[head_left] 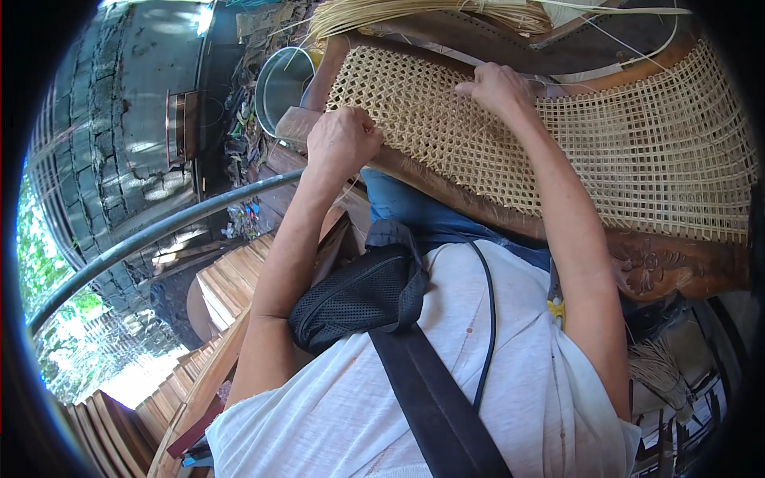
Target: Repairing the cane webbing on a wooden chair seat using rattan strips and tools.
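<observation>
The fingers of my left hand [344, 142] are curled into a closed fist at the left end of the woven cane panel [434, 107], beside the near edge; whether a strand is caught in them I cannot tell. The fingers of my right hand [502, 86] are bent over the panel's far edge, thumb toward the weave; how far they are closed, or on what, is hidden from me. The panel stretches beyond my right forearm, tight on the left, more open on the right, inside a brown wooden frame [446, 185] slanting across my jeans [402, 203]. Past the far edge lies a bundle of loose strands [430, 14]. Left of the frame stands a grey bucket [275, 88]; farther out, a metal tube [175, 211] curves above stacked wood pieces [231, 275].
</observation>
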